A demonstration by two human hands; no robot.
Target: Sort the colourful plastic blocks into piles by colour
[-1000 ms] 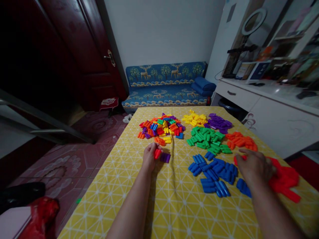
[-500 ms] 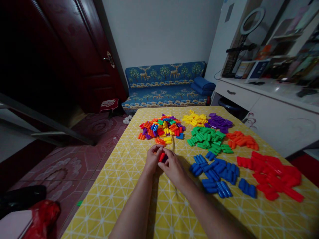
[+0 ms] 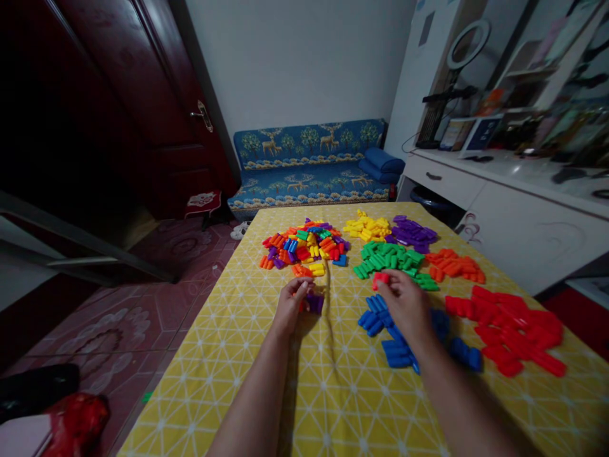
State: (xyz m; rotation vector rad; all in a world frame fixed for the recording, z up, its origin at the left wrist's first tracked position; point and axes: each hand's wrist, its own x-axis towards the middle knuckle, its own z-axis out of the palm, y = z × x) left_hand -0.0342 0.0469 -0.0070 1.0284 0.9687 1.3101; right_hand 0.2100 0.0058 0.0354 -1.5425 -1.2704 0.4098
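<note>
My right hand (image 3: 405,306) pinches a red plastic block (image 3: 379,279) made of joined tubes, above the gap between the green blocks (image 3: 390,257) and the blue blocks (image 3: 375,315). My left hand (image 3: 290,303) is closed at the near side of the mixed pile, around a purple block (image 3: 314,303). A bit of orange shows under its fingers; how the pieces sit in the palm is hidden. Just beyond it lie a yellow block (image 3: 317,270) and an orange one, in front of the mixed-colour pile (image 3: 304,244).
Yellow blocks (image 3: 366,227), purple blocks (image 3: 413,233), orange blocks (image 3: 454,265) and red blocks (image 3: 518,330) lie in separate groups on the patterned yellow tablecloth (image 3: 238,355). A sofa (image 3: 309,171) stands past the table, a white cabinet (image 3: 518,235) on the right.
My hands have parted. The right hand has moved right with the red block, over the edge of the blue group, while the left stays near its place, with the purple block now showing.
</note>
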